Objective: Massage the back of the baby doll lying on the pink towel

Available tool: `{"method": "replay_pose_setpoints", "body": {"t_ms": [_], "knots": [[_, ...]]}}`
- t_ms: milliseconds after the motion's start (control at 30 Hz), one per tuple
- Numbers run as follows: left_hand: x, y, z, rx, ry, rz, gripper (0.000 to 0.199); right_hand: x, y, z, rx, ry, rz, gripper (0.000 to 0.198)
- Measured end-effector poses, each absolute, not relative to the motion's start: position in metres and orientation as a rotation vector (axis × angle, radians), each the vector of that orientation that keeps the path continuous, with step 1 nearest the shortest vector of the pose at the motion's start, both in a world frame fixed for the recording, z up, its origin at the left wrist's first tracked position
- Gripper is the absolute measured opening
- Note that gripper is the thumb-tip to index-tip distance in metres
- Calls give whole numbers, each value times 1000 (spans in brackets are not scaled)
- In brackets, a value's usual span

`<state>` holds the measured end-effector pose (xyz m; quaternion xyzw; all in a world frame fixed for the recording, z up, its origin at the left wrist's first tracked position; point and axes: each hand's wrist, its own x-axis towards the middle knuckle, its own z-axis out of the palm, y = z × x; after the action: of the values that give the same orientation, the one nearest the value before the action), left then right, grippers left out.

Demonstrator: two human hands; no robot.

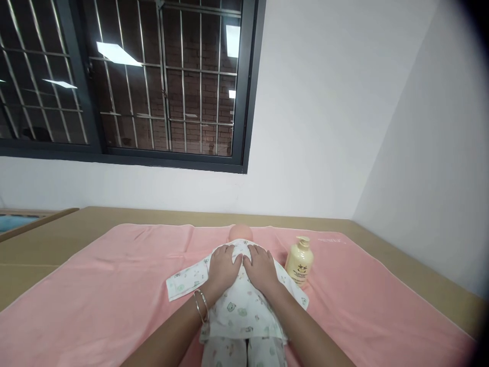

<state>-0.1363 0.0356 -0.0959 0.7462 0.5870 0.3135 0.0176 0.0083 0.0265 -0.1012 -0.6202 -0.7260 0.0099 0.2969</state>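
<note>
A baby doll (244,306) in a white printed top and trousers lies stretched out, its bare round head (240,233) pointing away from me. Both my hands rest flat on its upper body, just below the neck. My left hand (222,269) is open on the left side, and a silver bangle (200,306) circles that wrist. Opposite it, my right hand (261,267) lies open on the right side, the two thumbs almost meeting in the middle. One sleeve (187,281) spreads out to the left. To the right stands a pale yellow pump bottle (300,261).
A pink towel (114,285) with light folds lies under the doll on a tan tabletop (49,255). Behind is a white wall (305,127) with a barred, dark-framed window (246,102). Something blue (17,223) shows past the left edge.
</note>
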Motion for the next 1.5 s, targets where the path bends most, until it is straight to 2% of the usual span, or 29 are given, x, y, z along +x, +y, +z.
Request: {"method": "replay_pose_setpoints", "body": {"t_ms": [533,733,1000,1200,1300,1400,1500], "knots": [[-133,22,-100,2293,1870,1281,18,6,12,-98,-1628,-1799,-215,27],[-133,29,-102,2277,1847,1182,24,8,13,-102,-1622,-1792,-185,26],[-131,33,-104,2286,1759,1121,29,18,31,-106,-1563,-1868,121,42],[-130,22,-103,2325,1797,1266,17,15,18,-106,-1539,-1828,-130,28],[-129,20,-102,2343,1815,1278,18,12,12,-104,-1608,-1842,-239,26],[-129,24,-101,2319,1820,1224,23,11,12,-101,-1663,-1814,-203,25],[-130,31,-101,2299,1799,1120,30,12,17,-99,-1680,-1826,-118,33]]}}
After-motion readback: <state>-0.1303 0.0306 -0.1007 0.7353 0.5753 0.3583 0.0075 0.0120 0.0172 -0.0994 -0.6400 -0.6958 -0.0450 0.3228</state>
